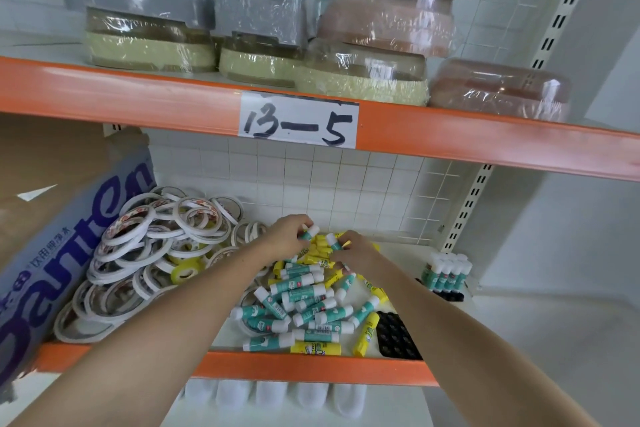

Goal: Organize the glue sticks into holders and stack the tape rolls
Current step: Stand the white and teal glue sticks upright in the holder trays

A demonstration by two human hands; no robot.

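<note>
Broadly, the shelf [311, 366] carries a heap of tape rolls [145, 253] at its left, unstacked, and a loose pile of glue sticks [304, 302] at its middle. An empty black holder [394, 336] lies at the pile's right edge; a second holder [446, 276], further right, stands partly filled. The left hand [287, 236] pinches a teal glue stick [309, 232] at the back of the pile, and the right hand [356, 250] grips another [334, 242]. Gathering sticks seems the step in hand; next, each needs standing upright in a holder socket.
</note>
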